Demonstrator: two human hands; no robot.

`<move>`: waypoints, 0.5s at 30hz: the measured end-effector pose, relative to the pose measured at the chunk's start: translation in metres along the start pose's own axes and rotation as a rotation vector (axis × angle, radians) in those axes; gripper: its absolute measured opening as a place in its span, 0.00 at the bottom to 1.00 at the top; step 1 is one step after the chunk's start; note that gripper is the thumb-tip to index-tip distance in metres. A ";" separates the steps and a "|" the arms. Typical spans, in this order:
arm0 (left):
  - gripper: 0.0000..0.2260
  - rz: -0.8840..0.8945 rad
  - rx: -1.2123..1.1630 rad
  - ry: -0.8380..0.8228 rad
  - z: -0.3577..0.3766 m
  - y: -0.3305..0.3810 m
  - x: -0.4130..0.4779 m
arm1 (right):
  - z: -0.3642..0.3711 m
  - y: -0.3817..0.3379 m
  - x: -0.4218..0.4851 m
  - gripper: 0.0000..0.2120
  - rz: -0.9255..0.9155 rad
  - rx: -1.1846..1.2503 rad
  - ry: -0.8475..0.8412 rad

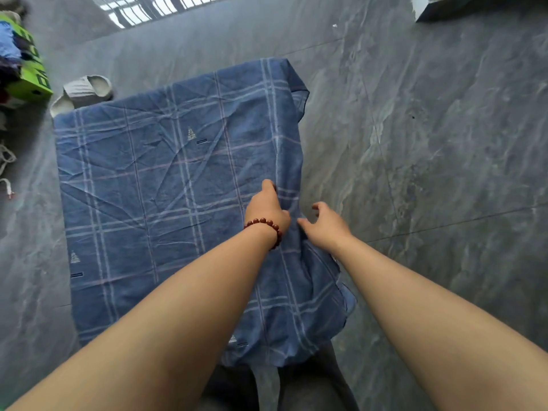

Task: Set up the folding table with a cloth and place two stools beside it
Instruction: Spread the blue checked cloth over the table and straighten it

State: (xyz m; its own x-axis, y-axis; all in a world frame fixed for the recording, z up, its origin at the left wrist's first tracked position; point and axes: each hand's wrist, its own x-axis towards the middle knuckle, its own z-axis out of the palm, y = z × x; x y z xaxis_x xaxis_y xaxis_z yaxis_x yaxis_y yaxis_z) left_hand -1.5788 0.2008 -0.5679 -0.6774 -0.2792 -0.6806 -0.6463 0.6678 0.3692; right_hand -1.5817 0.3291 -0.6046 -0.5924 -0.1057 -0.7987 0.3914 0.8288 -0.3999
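A blue plaid cloth (166, 185) is spread over the folding table's surface, which is fully hidden beneath it — creases run across the top. The cloth's right edge hangs over the side, and its near right corner droops in loose folds toward the grey marbled floor (430, 143).

The left hand (267, 207), with a red bead bracelet (268, 228) on the wrist, is pressed on the cloth at the right edge of the surface; its fingers are curled down into the fabric, though whether fabric is pinched between them cannot be told. The right hand (324, 223) is seen just beside it, over the hanging edge, fingers apart and bent, nothing clamped.

At far left on the floor, a pair of grey slide sandals (86, 91) is noted just beyond the cloth's far left corner — next to it a green box (28, 69).
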 end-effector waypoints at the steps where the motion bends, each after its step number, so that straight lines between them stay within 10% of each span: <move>1: 0.16 -0.011 -0.009 -0.001 -0.002 -0.001 -0.001 | 0.002 0.002 -0.001 0.31 0.007 0.004 -0.045; 15: 0.20 -0.168 0.115 0.025 -0.012 -0.020 -0.003 | 0.002 0.005 -0.015 0.12 -0.011 0.167 -0.038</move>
State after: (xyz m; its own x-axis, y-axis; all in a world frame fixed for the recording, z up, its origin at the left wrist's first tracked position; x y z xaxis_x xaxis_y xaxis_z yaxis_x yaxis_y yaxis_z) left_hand -1.5683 0.1796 -0.5655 -0.5729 -0.4097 -0.7098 -0.7075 0.6845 0.1759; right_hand -1.5695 0.3334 -0.5957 -0.5714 -0.1374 -0.8091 0.4988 0.7248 -0.4753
